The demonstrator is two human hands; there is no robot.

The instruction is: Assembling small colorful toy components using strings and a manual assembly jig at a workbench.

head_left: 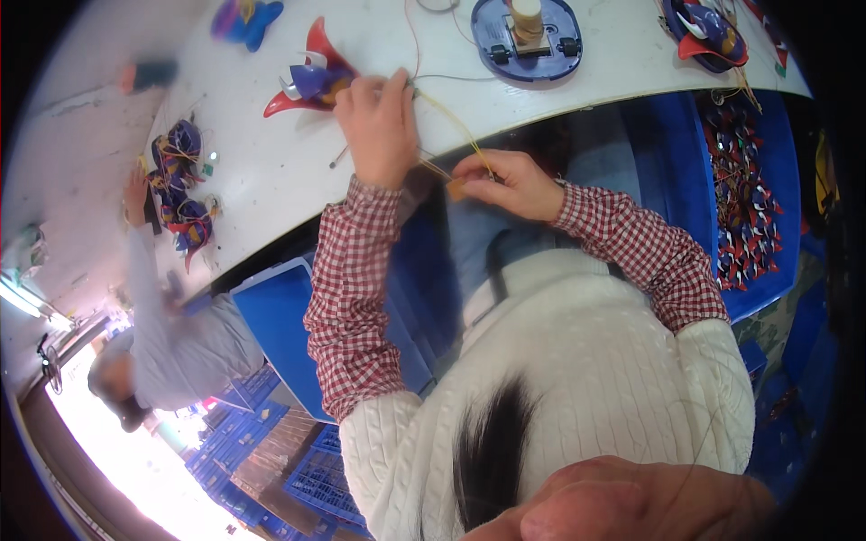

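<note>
On the white table, my left hand (379, 131) rests with bent fingers against a purple toy figure part (314, 83) that has red wings and white horn-like pieces. Its fingertips are partly hidden, but they appear closed on the part's near side. Thin yellow wires (456, 124) run from beside those fingers toward my right hand (514, 185). That hand is held just off the table's front edge, pinching a small orange-tan piece (456, 189) at the wires' end. A thin rod-like lead (339, 157) lies under my left wrist.
A blue oval base (528, 68) with black wheels sits at the far middle. More toy parts lie at the right (708, 36) and left (185, 185). A blue bin (780, 261) of parts stands right. At the left, a co-worker's arm (144, 261) reaches onto the table.
</note>
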